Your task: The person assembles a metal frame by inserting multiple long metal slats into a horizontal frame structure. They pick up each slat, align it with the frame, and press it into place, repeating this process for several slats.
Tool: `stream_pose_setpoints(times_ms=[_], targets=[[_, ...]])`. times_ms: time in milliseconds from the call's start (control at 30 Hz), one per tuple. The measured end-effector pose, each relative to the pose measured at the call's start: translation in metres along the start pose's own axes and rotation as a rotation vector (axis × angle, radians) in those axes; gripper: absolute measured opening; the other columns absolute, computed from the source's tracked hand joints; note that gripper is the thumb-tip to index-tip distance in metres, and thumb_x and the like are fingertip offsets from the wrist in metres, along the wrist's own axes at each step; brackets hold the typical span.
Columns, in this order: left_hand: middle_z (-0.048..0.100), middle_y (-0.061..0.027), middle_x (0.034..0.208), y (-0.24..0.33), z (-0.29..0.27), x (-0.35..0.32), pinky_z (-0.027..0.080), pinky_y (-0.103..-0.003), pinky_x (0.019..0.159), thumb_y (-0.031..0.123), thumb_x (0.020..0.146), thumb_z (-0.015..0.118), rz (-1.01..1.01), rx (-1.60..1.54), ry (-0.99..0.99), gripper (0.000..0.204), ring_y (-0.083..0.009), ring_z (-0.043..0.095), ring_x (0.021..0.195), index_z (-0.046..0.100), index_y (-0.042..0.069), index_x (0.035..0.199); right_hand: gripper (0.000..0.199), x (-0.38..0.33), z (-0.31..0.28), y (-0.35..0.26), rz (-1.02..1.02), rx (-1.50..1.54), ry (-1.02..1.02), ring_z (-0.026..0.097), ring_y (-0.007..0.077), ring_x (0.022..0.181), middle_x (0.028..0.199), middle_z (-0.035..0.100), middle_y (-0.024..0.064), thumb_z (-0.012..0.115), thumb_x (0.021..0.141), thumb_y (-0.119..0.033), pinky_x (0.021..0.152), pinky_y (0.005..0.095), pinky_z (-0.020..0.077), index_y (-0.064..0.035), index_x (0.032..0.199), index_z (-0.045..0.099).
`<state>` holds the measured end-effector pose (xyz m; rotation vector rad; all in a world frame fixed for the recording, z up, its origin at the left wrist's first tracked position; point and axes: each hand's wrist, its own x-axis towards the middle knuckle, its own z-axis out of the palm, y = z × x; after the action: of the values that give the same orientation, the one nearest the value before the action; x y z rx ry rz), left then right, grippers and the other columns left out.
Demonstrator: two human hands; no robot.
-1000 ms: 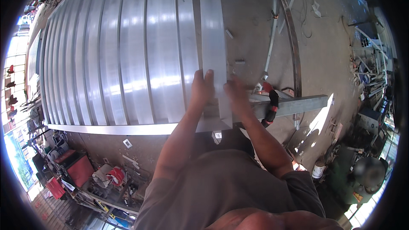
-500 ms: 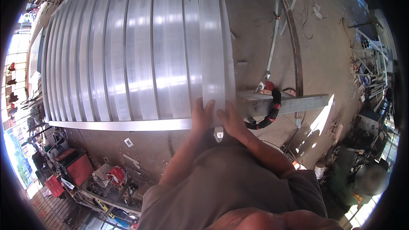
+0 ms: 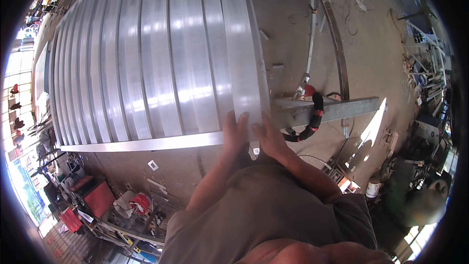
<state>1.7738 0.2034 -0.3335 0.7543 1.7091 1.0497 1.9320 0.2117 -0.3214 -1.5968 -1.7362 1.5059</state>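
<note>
A wide panel of shiny ribbed metal slats (image 3: pixel 156 58) fills the upper left, with a bright metal edge strip (image 3: pixel 146 143) along its near side. At its right side lies a long metal slat (image 3: pixel 240 44), a thin dark gap showing beside its far part. My left hand (image 3: pixel 235 131) grips the near end of this slat at its left edge, thumb on top. Just to the right, my right hand (image 3: pixel 271 138) holds the same end at its right edge. The fingers beneath are hidden from view.
Right of the panel a grey metal beam (image 3: pixel 337 110) sticks out, with a black wrapped hose or cable (image 3: pixel 315 122) looped over it. A curved brown metal bar (image 3: pixel 333 34) stands beyond. Red boxes (image 3: pixel 98 198) and clutter lie lower left; a white bucket (image 3: pixel 373 188) stands lower right.
The view has turned slightly, and the slat's far end now appears farther left. Both hands keep their hold on its near end; the dark gap beside it shows longer.
</note>
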Motion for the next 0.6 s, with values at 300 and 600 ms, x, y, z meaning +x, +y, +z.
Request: stream_pose_setpoints(times_ms=[300, 600], targets=[[0.071, -0.0168, 0.111, 0.015, 0.003, -0.007, 0.055, -0.039, 0.089, 0.025, 0.106, 0.064, 0.008, -0.016, -0.017, 0.036, -0.0224, 0.066, 0.102, 0.062, -0.006, 0.125, 0.055, -0.006, -0.002, 0.002, -0.050, 0.061, 0.069, 0.072, 0.0341, 0.109, 0.125, 0.070, 0.0248, 0.058, 0.109, -0.029, 0.094, 0.0432, 0.0550, -0.0047, 0.156, 0.044], [0.069, -0.0160, 0.110, 0.033, 0.003, -0.022, 0.054, -0.040, 0.088, 0.025, 0.107, 0.063, -0.041, 0.007, 0.005, 0.035, -0.0221, 0.064, 0.101, 0.061, -0.005, 0.124, 0.055, -0.023, -0.011, -0.004, 0.005, 0.140, 0.013, 0.072, 0.0255, 0.090, 0.111, 0.071, 0.0198, 0.060, 0.109, -0.035, 0.081, 0.0388, 0.0575, -0.0076, 0.155, 0.047]])
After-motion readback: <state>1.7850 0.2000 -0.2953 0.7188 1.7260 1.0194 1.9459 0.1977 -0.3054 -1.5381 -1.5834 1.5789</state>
